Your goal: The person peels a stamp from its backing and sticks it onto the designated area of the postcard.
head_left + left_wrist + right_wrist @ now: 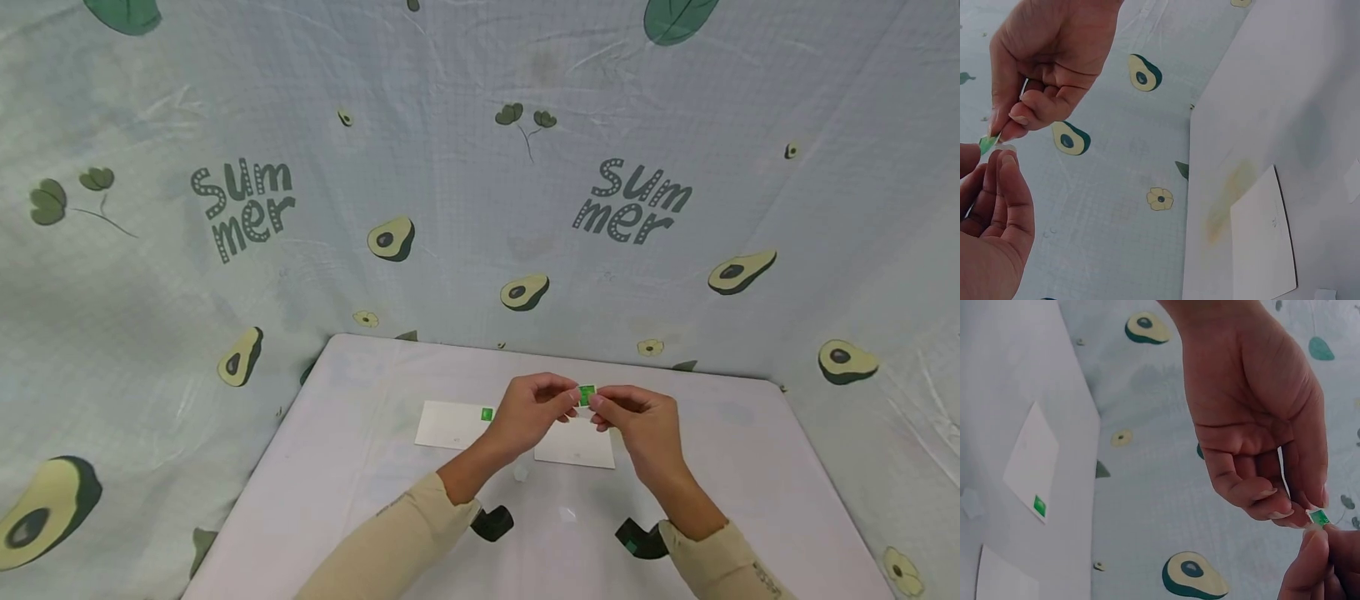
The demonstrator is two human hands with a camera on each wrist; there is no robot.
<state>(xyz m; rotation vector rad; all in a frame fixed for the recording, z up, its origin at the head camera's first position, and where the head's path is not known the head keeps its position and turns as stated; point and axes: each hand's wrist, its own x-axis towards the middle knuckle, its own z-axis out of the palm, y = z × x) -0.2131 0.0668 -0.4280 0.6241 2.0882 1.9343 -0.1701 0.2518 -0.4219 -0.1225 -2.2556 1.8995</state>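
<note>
Both hands meet above the table and pinch a small green stamp (587,395) with a white border between thumbs and fingers. My left hand (528,417) grips its left side, and my right hand (643,427) its right side. In the left wrist view the stamp (986,144) is partly covered by fingertips; the right wrist view shows its green face (1319,517). Below the hands lies a blank white envelope or card (576,450), partly hidden by them. Left of it is another white envelope or card (442,425), bearing a green stamp (487,414) at its upper right corner.
Small pale scraps of paper (520,472) lie on the white table (360,392) nearer to me. A cloth (450,167) printed with avocados hangs behind and at the sides. Black wrist devices (492,523) sit below the sleeves.
</note>
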